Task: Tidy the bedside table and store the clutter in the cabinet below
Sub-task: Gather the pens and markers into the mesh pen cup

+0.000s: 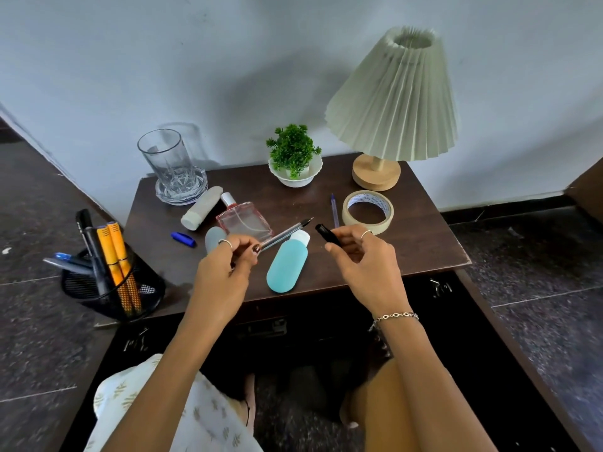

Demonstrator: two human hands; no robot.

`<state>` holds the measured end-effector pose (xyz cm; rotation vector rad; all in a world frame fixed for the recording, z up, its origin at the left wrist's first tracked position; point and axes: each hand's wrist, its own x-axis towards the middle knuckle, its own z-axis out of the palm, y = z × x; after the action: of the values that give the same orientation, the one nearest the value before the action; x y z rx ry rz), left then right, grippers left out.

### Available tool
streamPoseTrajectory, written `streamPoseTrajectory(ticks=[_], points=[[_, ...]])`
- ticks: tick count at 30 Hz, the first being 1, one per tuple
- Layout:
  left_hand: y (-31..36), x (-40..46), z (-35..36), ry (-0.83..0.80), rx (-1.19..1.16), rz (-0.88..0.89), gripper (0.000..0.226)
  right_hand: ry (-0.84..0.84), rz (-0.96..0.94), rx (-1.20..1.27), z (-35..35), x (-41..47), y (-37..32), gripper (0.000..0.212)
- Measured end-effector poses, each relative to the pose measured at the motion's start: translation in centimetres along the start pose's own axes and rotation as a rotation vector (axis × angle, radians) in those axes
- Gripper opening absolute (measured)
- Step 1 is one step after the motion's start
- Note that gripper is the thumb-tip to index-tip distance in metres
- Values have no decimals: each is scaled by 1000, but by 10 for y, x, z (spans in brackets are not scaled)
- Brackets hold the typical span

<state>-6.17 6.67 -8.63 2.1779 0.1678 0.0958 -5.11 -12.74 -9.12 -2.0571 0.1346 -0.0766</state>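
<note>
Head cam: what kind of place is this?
Probably a bedroom corner at home: a small dark wooden bedside table against a plain wall, bearing a pleated-shade lamp, a perfume bottle and a small potted plant. No bed is in view.

Bedroom at home: bedside table [408, 223] w/ lamp [391, 102] (pleated shade), perfume bottle [244, 220].

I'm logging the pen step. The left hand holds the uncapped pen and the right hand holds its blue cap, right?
Not quite: the head view shows the cap in the right hand is black. The blue cap lies on the table. The left hand does hold the uncapped pen.
</note>
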Motion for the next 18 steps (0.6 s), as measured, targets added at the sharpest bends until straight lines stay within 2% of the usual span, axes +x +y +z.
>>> streamPoseTrajectory(ticks=[18], points=[[-10, -3, -13, -69, 34, 57, 15, -18, -95, -168, 9, 3, 0, 23]])
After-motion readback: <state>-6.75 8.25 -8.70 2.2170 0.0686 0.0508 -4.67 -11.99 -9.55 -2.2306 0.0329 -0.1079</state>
